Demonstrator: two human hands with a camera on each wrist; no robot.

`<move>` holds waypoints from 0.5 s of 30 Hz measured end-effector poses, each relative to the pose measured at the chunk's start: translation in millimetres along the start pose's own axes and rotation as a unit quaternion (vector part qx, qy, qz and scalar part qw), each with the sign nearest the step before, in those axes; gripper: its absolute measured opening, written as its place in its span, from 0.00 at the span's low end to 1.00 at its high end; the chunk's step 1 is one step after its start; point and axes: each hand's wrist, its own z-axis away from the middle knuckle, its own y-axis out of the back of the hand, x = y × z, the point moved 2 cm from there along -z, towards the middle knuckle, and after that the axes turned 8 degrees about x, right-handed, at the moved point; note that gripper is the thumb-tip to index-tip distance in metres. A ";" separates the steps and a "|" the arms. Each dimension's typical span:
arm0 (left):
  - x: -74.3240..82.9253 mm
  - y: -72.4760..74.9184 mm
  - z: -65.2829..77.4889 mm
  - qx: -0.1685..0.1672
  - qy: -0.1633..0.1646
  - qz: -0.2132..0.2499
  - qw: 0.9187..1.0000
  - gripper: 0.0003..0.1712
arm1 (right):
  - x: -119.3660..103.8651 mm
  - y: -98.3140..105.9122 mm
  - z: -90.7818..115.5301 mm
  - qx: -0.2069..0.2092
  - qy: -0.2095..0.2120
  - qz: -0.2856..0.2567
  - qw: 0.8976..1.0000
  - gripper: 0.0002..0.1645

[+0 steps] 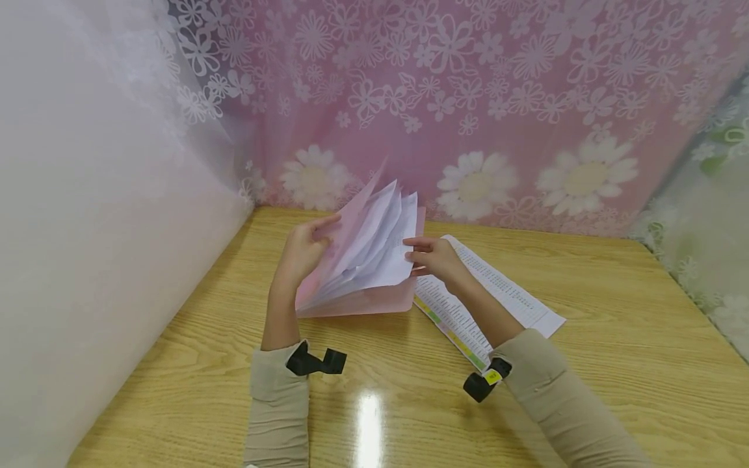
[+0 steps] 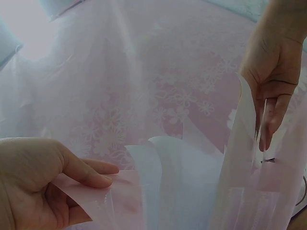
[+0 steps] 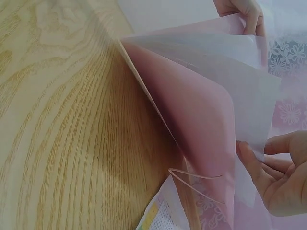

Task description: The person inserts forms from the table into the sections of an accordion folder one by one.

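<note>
A pink folder (image 1: 374,303) stands propped partly open above the table, with several white paper sheets (image 1: 386,260) fanned out inside it. My left hand (image 1: 301,253) grips the edge of the front cover; in the left wrist view its thumb lies over the pink cover (image 2: 122,191) with fingers behind. At the other side, my right hand (image 1: 440,261) pinches the outer edge of white sheets. The right wrist view shows that thumb on a sheet (image 3: 254,105) near the back cover (image 3: 192,96), where a thin elastic cord (image 3: 192,184) hangs loose.
Partly under my right forearm lies a printed sheet (image 1: 515,296) with a coloured strip along one edge. The wooden table (image 1: 193,390) meets a pink flowered curtain (image 1: 398,117) at the back and a white sheet-like wall (image 1: 117,195) at the left.
</note>
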 end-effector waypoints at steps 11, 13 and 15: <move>2.0 -0.2 0.3 0.003 -0.008 -0.004 1.000 0.26 | -1.7 -11.7 -3.0 0.004 0.012 0.015 1.000 0.22; 1.9 -0.5 0.2 0.004 -0.009 -0.003 1.000 0.26 | -1.3 -14.5 -3.5 -0.002 0.014 0.015 1.000 0.22; 2.0 -0.7 0.0 0.005 -0.008 -0.001 1.000 0.26 | -0.6 -16.8 -3.3 -0.004 0.014 0.018 1.000 0.22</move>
